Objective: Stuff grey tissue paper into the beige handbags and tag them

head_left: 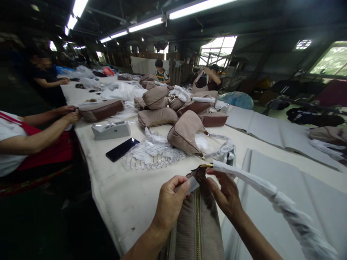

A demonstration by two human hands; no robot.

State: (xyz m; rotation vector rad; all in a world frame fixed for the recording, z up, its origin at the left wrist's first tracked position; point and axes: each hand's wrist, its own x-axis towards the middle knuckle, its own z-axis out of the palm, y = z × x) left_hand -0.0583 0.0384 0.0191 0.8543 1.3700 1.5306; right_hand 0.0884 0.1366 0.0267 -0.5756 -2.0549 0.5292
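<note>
A taupe handbag with a brass zipper down its top lies before me, its near end cut off by the frame. My left hand pinches a small translucent plastic piece beside the bag's far end. At the strap end, near a gold ring, my right hand has its fingers curled against the bag's brown tab. Whether those fingertips grip the tab is hard to make out. From the ring a strap wrapped in white film runs off to the right.
Beyond my hands lie a black phone, a heap of small clear packets, a grey tape dispenser and a pile of similar handbags. At left, a person's hands hold another bag. White padded sheets cover the right side.
</note>
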